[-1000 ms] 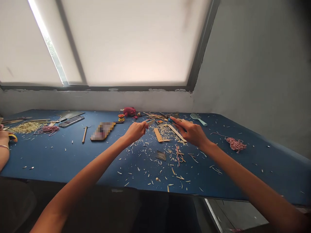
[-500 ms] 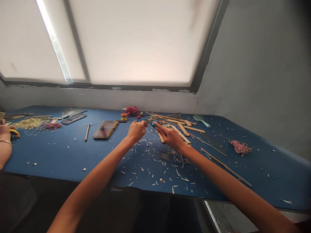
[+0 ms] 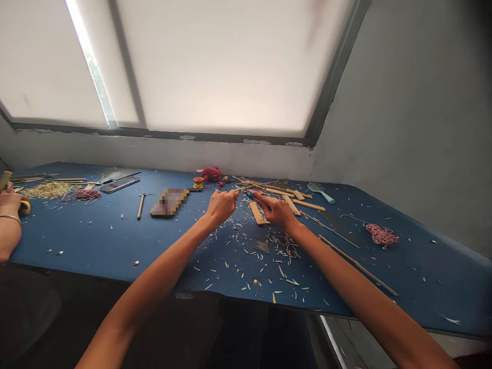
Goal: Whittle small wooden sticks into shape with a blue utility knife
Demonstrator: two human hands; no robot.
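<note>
My right hand (image 3: 277, 209) is wrapped round a small knife (image 3: 250, 195) with a blue handle, its blade pointing left toward my other hand. Closed in a pinch, my left hand (image 3: 222, 206) grips something too small to make out at its fingertips, close to the blade. Beneath and beside my right hand lies a flat wooden piece (image 3: 257, 213). Pale shavings (image 3: 237, 245) are scattered over the blue table (image 3: 126, 246) below both hands. A pile of bamboo sticks and strips (image 3: 277, 190) lies just behind the knife.
At the far left a person's hand (image 3: 9, 202) is near a yellow tool (image 3: 25, 207). Two phones (image 3: 120, 184), a short stick (image 3: 141, 206), a red figure (image 3: 210, 173), a green hairbrush (image 3: 321, 191), patterned string (image 3: 381, 235) and a long stick (image 3: 357, 264) lie about.
The view has shifted slightly. My right hand and the knife have moved a little to the right, showing more of the flat wooden piece. The person's hand at the left has shifted too.
</note>
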